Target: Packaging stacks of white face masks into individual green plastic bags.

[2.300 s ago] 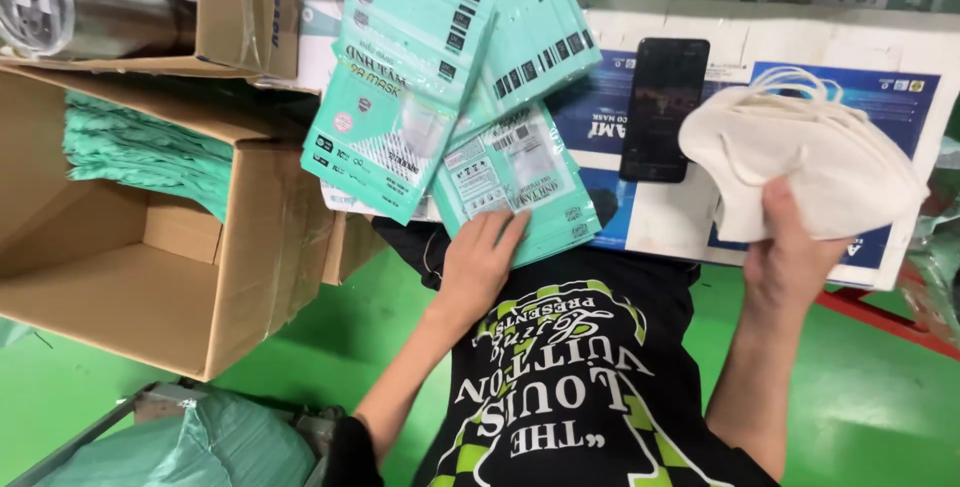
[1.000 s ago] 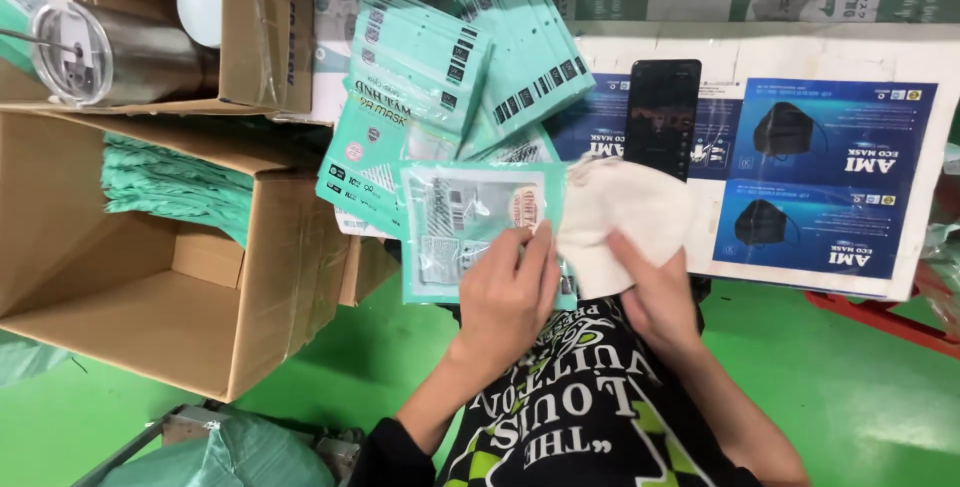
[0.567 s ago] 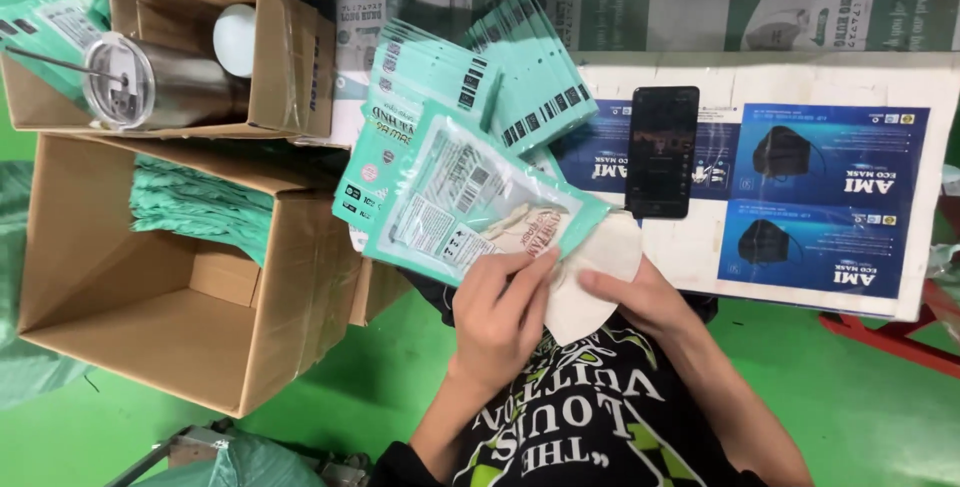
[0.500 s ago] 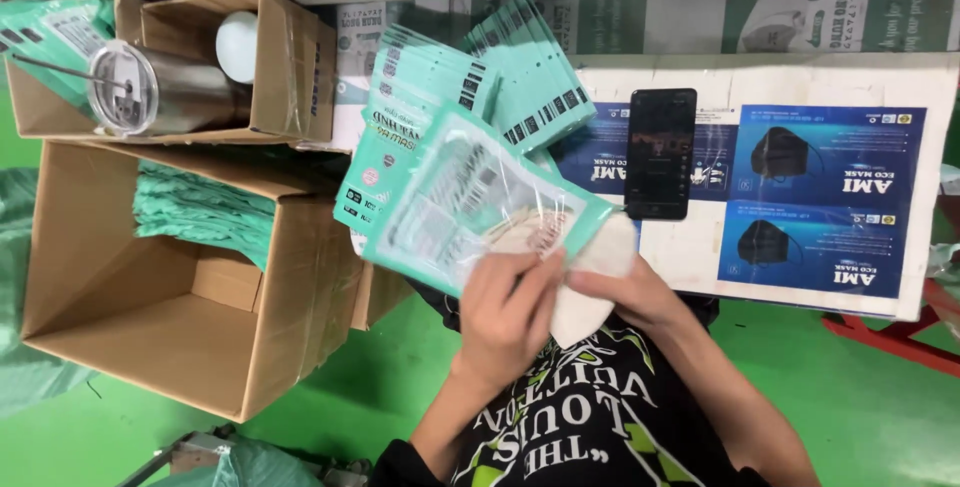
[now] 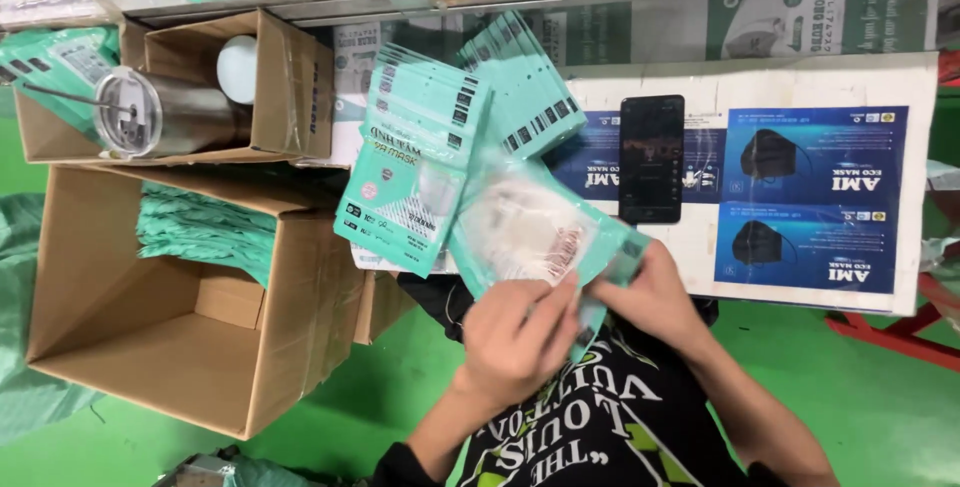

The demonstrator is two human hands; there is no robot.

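From the head view, both hands are closed on one teal pouch [image 5: 612, 247], held just above the person's lap at the near edge of the tabletop [image 5: 610, 82]. The left hand [image 5: 515, 342] pinches the pouch's lower edge with fingers curled over it. The right hand [image 5: 655, 292] grips the right corner, thumb on top. A white mask [image 5: 522, 232] shows through the pouch's clear front, lying flat and fully inside as far as I can tell.

I judge the step in hand to be seating the mask in its pouch. The next move would call for a flat, smooth mask with no strap caught at the mouth, and a light pinch, since the film is thin, slippery and creases easily.

Behind the held pouch, a fan of flat teal pouches [image 5: 420, 162] overlaps it, glossy and rectangular with dark striped labels. A second fan [image 5: 525, 87] lies further back. A black phone [image 5: 652, 157], smooth and slab-like, rests upright on a blue and white printed sheet [image 5: 810, 197].

To the left, a large cardboard box [image 5: 150, 357] stands open, matte brown and taped, with crumpled green packs [image 5: 205, 232] at its back wall. A smaller box [image 5: 290, 77] above it holds a steel tumbler [image 5: 165, 112] lying on its side, shiny and round with a clear lid. The floor [image 5: 880, 397] is smooth green.
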